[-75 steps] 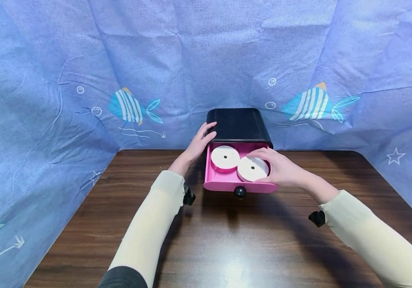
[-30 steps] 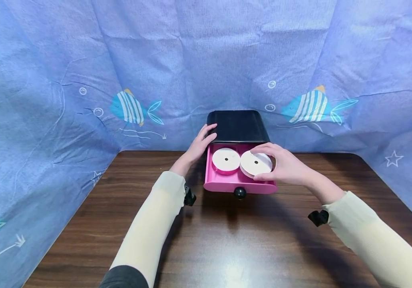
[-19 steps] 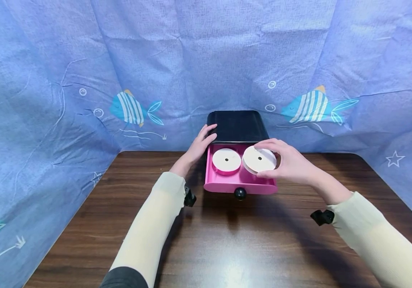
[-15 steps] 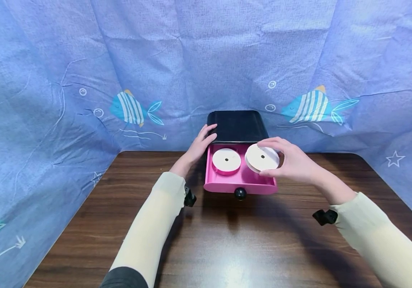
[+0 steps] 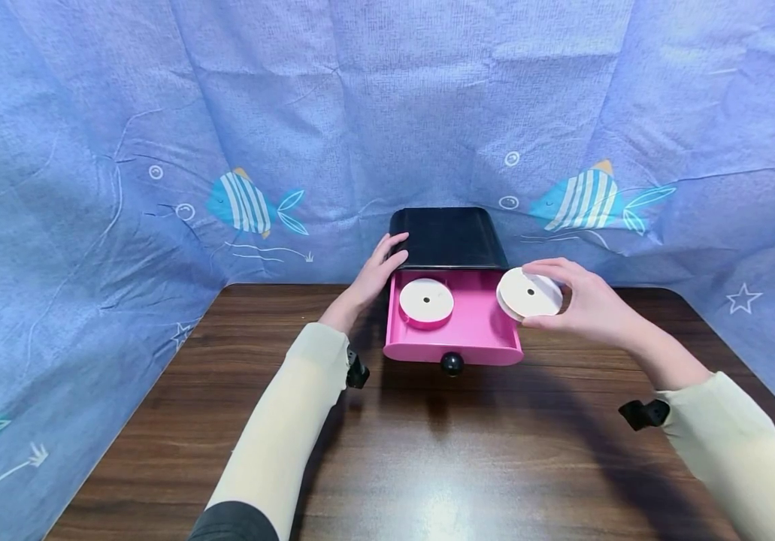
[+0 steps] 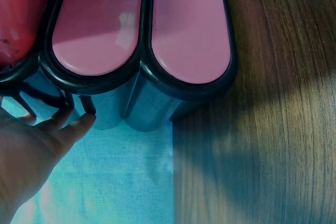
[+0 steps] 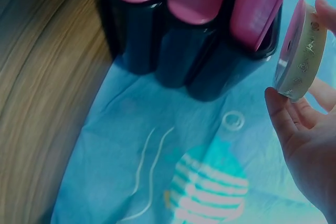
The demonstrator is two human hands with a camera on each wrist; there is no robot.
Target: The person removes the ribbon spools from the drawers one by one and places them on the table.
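My right hand (image 5: 586, 304) pinches a white-faced ribbon spool (image 5: 522, 293) by its rim, raised just over the right edge of an open pink drawer (image 5: 478, 315). In the right wrist view this spool carries pale ribbon (image 7: 306, 59) with printed lettering, held between thumb and fingers. A second spool (image 5: 425, 300), with pink ribbon round it, lies flat on the drawer's left side. My left hand (image 5: 370, 278) rests against the left side of the black cabinet (image 5: 448, 237). Its extended fingers touch that side in the left wrist view, partly hidden by the cabinet's edge.
The cabinet has more closed pink drawers (image 6: 191, 30) under the open one. A black knob (image 5: 452, 364) sticks out from the drawer front. Under everything is a dark wooden table (image 5: 441, 451); a blue fish-print cloth (image 5: 333, 113) hangs behind.
My right hand has lifted the pale-ribbon spool from the drawer's right side and carried it rightward to beyond the drawer wall. The left hand and drawer have stayed put.
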